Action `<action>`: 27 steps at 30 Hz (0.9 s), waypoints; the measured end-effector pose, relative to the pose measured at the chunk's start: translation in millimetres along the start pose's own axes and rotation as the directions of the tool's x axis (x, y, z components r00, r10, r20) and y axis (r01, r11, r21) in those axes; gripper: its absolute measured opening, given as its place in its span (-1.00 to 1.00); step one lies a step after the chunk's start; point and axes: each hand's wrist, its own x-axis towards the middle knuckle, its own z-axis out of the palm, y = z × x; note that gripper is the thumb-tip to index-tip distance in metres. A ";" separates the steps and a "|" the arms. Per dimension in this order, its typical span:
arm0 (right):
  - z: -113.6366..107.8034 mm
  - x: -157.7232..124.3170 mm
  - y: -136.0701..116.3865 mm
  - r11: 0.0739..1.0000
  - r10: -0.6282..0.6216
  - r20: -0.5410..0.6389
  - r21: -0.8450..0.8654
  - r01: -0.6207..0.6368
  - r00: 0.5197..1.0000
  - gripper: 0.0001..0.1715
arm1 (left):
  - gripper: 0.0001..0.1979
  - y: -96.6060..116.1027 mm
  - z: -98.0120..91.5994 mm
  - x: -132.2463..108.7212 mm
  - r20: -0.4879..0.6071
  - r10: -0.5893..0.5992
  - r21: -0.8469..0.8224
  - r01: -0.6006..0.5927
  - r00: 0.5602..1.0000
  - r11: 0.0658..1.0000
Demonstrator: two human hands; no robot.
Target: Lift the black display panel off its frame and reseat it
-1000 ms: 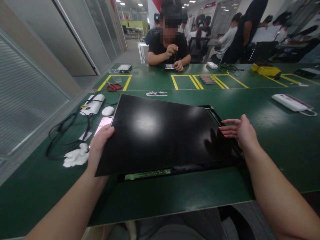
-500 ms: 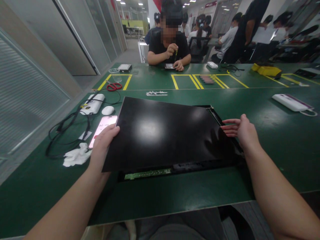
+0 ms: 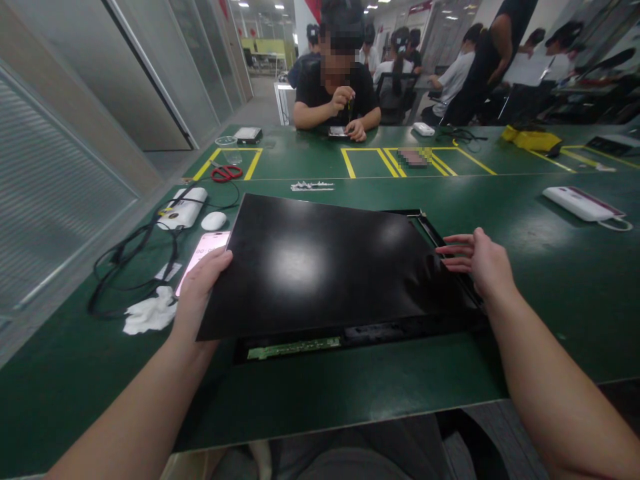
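Note:
A glossy black display panel is tilted, its left side raised. My left hand grips its left edge, thumb on the front face and the other fingers mostly hidden underneath. Below the panel lies a black frame, showing along the right side and the front. A strip of green circuit board is visible at the frame's front edge. My right hand is at the panel's right side with fingers stretched apart, fingertips close to the frame; whether they touch it I cannot tell.
On the left are a phone, crumpled tissue, a white round case, a white power bank with black cables and red scissors. Small white strips lie behind the panel. A co-worker sits opposite.
The panel has slid slightly left with my left hand, uncovering a little more of the frame on the right. My right hand has shifted slightly left.

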 end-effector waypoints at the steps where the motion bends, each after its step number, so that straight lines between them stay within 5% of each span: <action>1: 0.3 -1.0 -1.7 1.000 0.004 0.002 0.006 -0.005 1.000 -0.35 | -0.72 2.2 1.8 -3.5 -0.023 0.006 -0.007 -0.006 1.000 1.000; 6: 2.6 -7.7 -11.4 0.994 0.066 0.041 0.089 -0.069 0.997 -0.38 | -0.93 11.8 15.9 -18.2 -0.186 0.113 -0.049 -0.124 0.976 0.991; 12: 6.0 -10.5 -15.6 0.982 0.116 0.079 0.138 -0.126 0.990 -0.41 | -0.85 17.4 21.3 -24.5 -0.088 0.000 -0.140 -0.013 0.996 0.990; 27: -6.6 -3.4 -14.6 0.992 0.084 -0.030 0.096 -0.081 0.996 -0.44 | -0.53 -5.5 -3.4 2.6 0.041 -0.002 -0.011 0.003 0.999 1.000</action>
